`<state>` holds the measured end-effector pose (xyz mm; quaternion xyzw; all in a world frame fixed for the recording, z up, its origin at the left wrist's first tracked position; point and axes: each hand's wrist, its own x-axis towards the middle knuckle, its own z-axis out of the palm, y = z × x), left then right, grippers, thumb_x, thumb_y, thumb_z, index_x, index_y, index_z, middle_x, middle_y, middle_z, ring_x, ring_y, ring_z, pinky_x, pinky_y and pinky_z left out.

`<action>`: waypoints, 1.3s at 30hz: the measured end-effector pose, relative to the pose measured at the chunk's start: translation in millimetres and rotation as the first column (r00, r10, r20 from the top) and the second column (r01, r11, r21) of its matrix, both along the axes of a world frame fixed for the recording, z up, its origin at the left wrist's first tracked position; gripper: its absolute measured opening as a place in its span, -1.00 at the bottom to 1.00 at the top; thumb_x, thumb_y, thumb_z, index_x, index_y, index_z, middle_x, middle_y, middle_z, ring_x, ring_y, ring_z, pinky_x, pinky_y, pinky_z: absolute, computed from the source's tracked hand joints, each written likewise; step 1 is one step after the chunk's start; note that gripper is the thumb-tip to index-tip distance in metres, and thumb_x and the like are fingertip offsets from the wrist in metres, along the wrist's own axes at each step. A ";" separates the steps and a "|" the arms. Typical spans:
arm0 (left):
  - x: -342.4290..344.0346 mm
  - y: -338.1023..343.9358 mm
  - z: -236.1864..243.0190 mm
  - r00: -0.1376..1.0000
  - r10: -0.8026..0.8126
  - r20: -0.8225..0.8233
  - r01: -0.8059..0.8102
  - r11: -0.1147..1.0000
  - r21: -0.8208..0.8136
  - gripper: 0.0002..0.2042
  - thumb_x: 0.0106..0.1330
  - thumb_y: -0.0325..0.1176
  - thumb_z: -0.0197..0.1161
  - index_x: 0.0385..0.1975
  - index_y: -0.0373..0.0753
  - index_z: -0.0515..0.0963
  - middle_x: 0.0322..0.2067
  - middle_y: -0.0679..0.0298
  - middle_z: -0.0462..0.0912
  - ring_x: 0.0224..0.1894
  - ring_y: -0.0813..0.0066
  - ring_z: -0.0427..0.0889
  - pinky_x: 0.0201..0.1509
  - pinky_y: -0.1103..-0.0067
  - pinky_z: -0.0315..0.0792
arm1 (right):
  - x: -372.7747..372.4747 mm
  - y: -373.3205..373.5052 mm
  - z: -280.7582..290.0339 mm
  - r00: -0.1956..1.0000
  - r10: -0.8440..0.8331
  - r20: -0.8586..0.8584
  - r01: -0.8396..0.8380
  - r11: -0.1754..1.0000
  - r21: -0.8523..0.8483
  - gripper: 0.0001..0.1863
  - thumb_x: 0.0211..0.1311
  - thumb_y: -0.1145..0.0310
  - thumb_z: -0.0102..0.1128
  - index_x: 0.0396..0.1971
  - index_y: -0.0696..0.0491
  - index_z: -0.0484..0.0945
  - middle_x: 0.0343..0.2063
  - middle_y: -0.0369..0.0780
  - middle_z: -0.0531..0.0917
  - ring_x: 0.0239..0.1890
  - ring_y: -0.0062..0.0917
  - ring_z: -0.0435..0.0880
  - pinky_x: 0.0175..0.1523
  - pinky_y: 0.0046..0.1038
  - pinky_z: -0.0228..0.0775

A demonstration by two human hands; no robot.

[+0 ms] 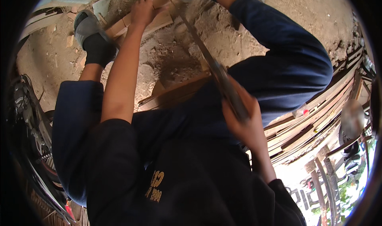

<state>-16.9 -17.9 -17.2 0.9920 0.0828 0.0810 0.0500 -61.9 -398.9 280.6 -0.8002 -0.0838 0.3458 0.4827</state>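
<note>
My left hand reaches far forward and rests, fingers bent, over a long piece of wood lying on the dirt between my feet. My right hand is wrapped round the dark handle end of a long, narrow machete-like blade. The blade slants up and left, and its far end comes near the right part of the wood. Motion blurs the tool and right hand, so I cannot tell whether the tip touches the wood.
Grey shoes, the left shoe among them, flank the wood on the dirt floor. A wooden board lies just before my lap. Stacked planks run along the right. A motorbike-like machine stands at the left.
</note>
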 end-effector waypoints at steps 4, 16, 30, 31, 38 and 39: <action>4.8 1.2 4.8 0.996 0.064 -0.066 -0.066 0.997 -0.027 -0.27 0.14 0.42 0.27 -0.26 -0.32 0.52 -0.31 -0.05 0.65 -0.18 -0.07 0.67 -0.08 0.16 0.53 | -0.9 -9.8 10.7 0.998 0.057 0.036 -0.056 0.998 -0.027 -0.43 0.18 0.63 0.10 0.25 0.30 0.40 -0.43 0.03 0.69 -0.33 -0.42 0.76 -0.17 -0.43 0.53; 8.0 -7.1 -3.1 0.998 0.045 -0.035 -0.047 0.996 -0.078 -0.23 0.08 0.45 0.28 -0.27 -0.32 0.52 -0.26 -0.03 0.66 -0.15 -0.06 0.66 -0.04 0.14 0.52 | 7.9 17.2 -11.3 0.997 0.079 -0.006 -0.079 0.997 -0.012 -0.34 0.12 0.60 0.16 0.30 0.28 0.34 -0.48 0.08 0.65 -0.39 -0.08 0.75 -0.25 -0.32 0.55; 5.9 -5.3 1.7 0.998 0.042 -0.045 -0.041 0.999 0.004 -0.25 0.11 0.43 0.27 -0.26 -0.33 0.52 -0.25 -0.07 0.66 -0.15 -0.06 0.67 -0.05 0.16 0.53 | -3.4 -2.6 7.0 0.998 0.053 -0.043 -0.055 0.997 -0.047 -0.39 0.16 0.61 0.10 0.30 0.27 0.37 -0.37 0.09 0.70 -0.23 -0.19 0.80 -0.10 -0.37 0.57; 6.2 -2.5 6.3 0.999 0.042 -0.017 -0.041 0.999 0.028 -0.25 0.12 0.43 0.28 -0.25 -0.32 0.52 -0.25 -0.08 0.66 -0.15 -0.07 0.67 -0.05 0.16 0.53 | -9.8 -16.7 12.2 0.998 0.064 0.028 -0.064 0.998 -0.014 -0.38 0.16 0.61 0.10 0.30 0.26 0.37 -0.37 0.09 0.70 -0.24 -0.19 0.80 -0.11 -0.39 0.57; 13.1 -0.7 5.0 0.999 0.032 -0.042 -0.034 0.999 -0.042 -0.25 0.11 0.42 0.29 -0.27 -0.33 0.51 -0.26 -0.09 0.65 -0.17 -0.09 0.67 -0.06 0.16 0.54 | 12.0 18.8 -10.0 0.997 0.073 -0.002 -0.073 0.997 -0.015 -0.39 0.17 0.60 0.11 0.30 0.27 0.37 -0.40 0.11 0.69 -0.31 -0.22 0.80 -0.13 -0.40 0.57; 11.1 -0.4 7.7 0.999 0.033 -0.028 -0.033 0.999 -0.020 -0.25 0.11 0.42 0.29 -0.27 -0.33 0.51 -0.28 -0.08 0.65 -0.18 -0.08 0.68 -0.07 0.16 0.54 | 9.0 12.5 -5.5 0.998 0.062 0.013 -0.063 0.998 0.019 -0.39 0.17 0.59 0.12 0.29 0.27 0.37 -0.40 0.11 0.69 -0.32 -0.22 0.79 -0.13 -0.40 0.57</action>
